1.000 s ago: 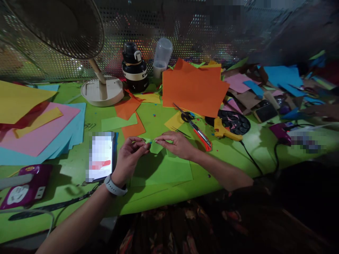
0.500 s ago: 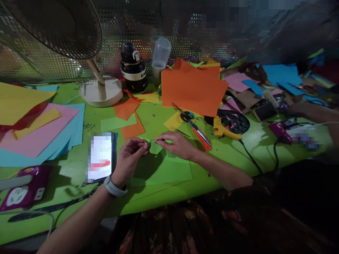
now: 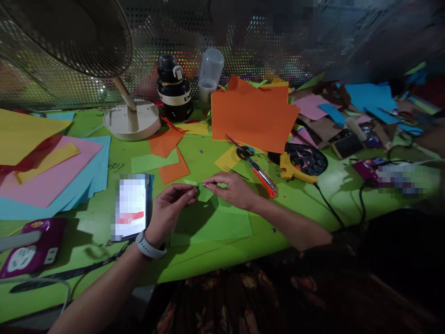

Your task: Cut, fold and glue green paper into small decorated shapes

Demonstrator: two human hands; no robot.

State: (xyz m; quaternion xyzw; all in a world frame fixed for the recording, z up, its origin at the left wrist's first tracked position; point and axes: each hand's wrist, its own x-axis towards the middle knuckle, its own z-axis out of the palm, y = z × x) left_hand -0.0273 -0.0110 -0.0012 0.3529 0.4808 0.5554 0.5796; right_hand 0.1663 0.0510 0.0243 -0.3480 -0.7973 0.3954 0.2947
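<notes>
Perforated metal sheeting (image 3: 264,41) is seen behind a green surface (image 3: 86,227) strewn with coloured paper. At far left a fan (image 3: 69,32) is stood on its round base, and a paper stack (image 3: 52,171) of yellow, pink and blue sheets is spread below it. A purple device (image 3: 31,248) is laid at the near left edge. A phone (image 3: 131,206) is laid flat just left of the left hand (image 3: 168,208), on whose wrist a watch (image 3: 150,246) is worn. The left fingers (image 3: 189,191) are curled and pinched on the left edge of a green scrap (image 3: 204,193), which is held just above a green sheet (image 3: 215,225) near the front middle of the surface. Its right edge is gripped by the right fingers (image 3: 208,185) of the right hand (image 3: 232,190), closed thumb to forefinger. Behind the hands, a bottle (image 3: 174,95) and a clear cup (image 3: 210,72) are stood by the sheeting, and orange sheets (image 3: 252,116) are spread just to their right. Scissors (image 3: 255,168) are laid just beyond the right hand, and a glue gun (image 3: 294,172) is rested against a black tray (image 3: 309,160). Further right, a second phone (image 3: 347,145) is set among loose paper.
</notes>
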